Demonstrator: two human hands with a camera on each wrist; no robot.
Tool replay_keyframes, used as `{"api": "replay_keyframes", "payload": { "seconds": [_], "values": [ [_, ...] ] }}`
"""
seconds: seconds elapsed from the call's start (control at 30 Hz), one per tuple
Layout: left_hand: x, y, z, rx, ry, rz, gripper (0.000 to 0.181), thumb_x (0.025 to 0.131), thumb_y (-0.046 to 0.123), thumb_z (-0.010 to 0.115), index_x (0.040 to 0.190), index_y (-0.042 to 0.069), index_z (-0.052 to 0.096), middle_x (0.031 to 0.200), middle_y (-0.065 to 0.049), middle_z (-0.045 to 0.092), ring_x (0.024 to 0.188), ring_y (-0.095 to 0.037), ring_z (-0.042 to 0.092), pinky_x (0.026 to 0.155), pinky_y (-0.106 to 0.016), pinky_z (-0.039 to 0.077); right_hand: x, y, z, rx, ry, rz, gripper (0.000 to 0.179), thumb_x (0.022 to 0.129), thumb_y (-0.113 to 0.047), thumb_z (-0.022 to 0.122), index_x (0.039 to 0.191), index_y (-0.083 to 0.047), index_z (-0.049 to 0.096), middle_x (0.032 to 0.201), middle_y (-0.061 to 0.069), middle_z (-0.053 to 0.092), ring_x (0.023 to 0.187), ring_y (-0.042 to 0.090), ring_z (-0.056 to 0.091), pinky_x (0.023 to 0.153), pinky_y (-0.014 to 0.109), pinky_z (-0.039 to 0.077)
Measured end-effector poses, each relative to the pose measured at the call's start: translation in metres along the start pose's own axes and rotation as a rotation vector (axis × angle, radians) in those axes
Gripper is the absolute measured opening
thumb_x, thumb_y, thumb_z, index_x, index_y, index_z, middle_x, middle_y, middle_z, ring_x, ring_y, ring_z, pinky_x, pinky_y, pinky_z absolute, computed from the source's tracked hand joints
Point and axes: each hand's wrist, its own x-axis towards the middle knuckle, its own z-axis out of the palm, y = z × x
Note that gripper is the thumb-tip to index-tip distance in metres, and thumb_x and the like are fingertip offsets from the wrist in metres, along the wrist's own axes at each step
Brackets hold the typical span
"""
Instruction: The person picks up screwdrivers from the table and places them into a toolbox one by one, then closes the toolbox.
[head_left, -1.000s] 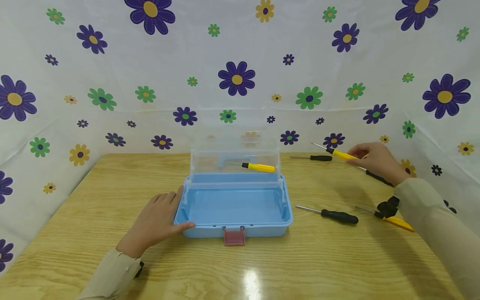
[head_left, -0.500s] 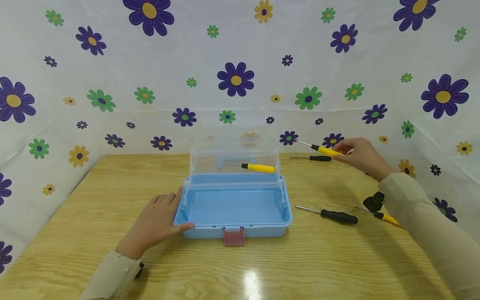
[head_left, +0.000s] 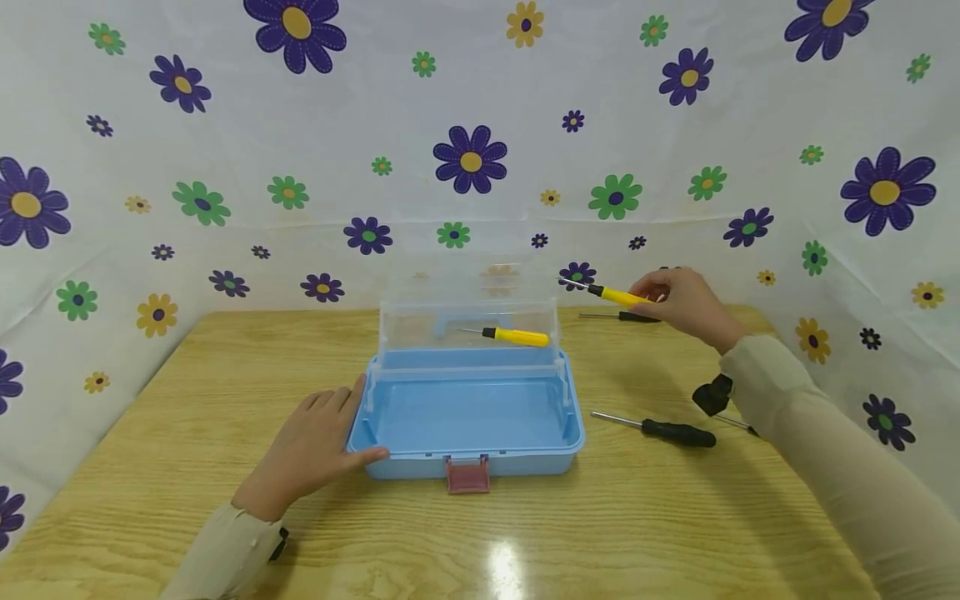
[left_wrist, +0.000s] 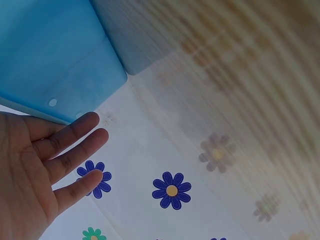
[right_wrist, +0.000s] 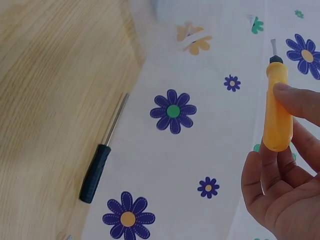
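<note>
A light blue toolbox (head_left: 465, 462) stands on the wooden table with its clear lid raised and a reddish latch (head_left: 468, 477) at the front. Another yellow screwdriver (head_left: 521, 337) lies in the clear upper part. My left hand (head_left: 307, 450) rests against the box's left side, thumb on the front rim; in the left wrist view its fingers are extended beside the blue wall (left_wrist: 60, 65). Above the table, right of the lid, my right hand (head_left: 686, 304) pinches a yellow-handled screwdriver (right_wrist: 278, 110) between thumb and fingers, its shaft pointing left toward the lid.
A black screwdriver (head_left: 678, 433) lies right of the box. Another black screwdriver (right_wrist: 95, 172) lies at the back edge, below the right hand. A further screwdriver's shaft (head_left: 735, 423) shows beside the right sleeve, its handle hidden. A flowered cloth (head_left: 300, 167) hangs behind the table.
My right hand has moved left with the yellow screwdriver, bringing its tip to the raised lid's right edge in the head view. The left hand and the box have stayed in place.
</note>
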Motion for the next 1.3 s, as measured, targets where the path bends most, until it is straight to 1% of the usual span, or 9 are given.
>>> {"api": "replay_keyframes", "payload": {
  "seconds": [0.23, 0.53, 0.87, 1.07, 1.3],
  "values": [
    [0.000, 0.000, 0.000, -0.005, 0.004, 0.003, 0.102, 0.078, 0.070, 0.054, 0.142, -0.007, 0.034, 0.120, -0.021, 0.060, 0.111, -0.036, 0.057, 0.097, -0.051, 0.043, 0.007, -0.010, 0.007, 0.008, -0.011, -0.003, 0.023, 0.085, -0.012, 0.069, 0.102, 0.002, 0.068, 0.096, 0.019, 0.064, 0.082, 0.025, 0.054, 0.068, 0.024, 0.046],
    [0.000, 0.000, 0.000, -0.009, -0.002, -0.005, 0.102, 0.077, 0.070, 0.055, 0.142, -0.007, 0.034, 0.120, -0.021, 0.059, 0.111, -0.036, 0.057, 0.097, -0.051, 0.043, 0.013, -0.021, 0.016, 0.014, -0.020, -0.027, 0.021, 0.084, -0.011, 0.068, 0.101, 0.002, 0.069, 0.095, 0.018, 0.065, 0.082, 0.026, 0.055, 0.068, 0.024, 0.046],
    [-0.001, 0.002, -0.003, -0.007, -0.008, -0.008, 0.102, 0.077, 0.070, 0.055, 0.141, -0.007, 0.034, 0.120, -0.021, 0.059, 0.111, -0.036, 0.057, 0.097, -0.051, 0.043, 0.020, -0.030, 0.028, 0.027, -0.051, -0.031, 0.021, 0.084, -0.011, 0.069, 0.102, 0.000, 0.069, 0.098, 0.017, 0.066, 0.085, 0.026, 0.056, 0.071, 0.026, 0.050],
    [-0.002, 0.001, -0.002, -0.011, -0.005, -0.004, 0.102, 0.078, 0.070, 0.054, 0.141, -0.007, 0.034, 0.120, -0.021, 0.059, 0.111, -0.036, 0.057, 0.097, -0.051, 0.043, 0.023, -0.035, 0.037, 0.034, -0.052, -0.051, 0.021, 0.084, -0.010, 0.070, 0.101, 0.000, 0.069, 0.100, 0.017, 0.066, 0.085, 0.026, 0.056, 0.075, 0.029, 0.051],
    [-0.002, 0.001, -0.001, -0.006, 0.009, 0.009, 0.101, 0.078, 0.070, 0.054, 0.141, -0.007, 0.035, 0.118, -0.021, 0.060, 0.110, -0.036, 0.058, 0.096, -0.051, 0.044, 0.025, -0.043, 0.046, 0.032, -0.062, -0.063, 0.020, 0.084, -0.009, 0.069, 0.102, 0.001, 0.069, 0.098, 0.017, 0.066, 0.084, 0.026, 0.056, 0.073, 0.026, 0.050]
  ]
}}
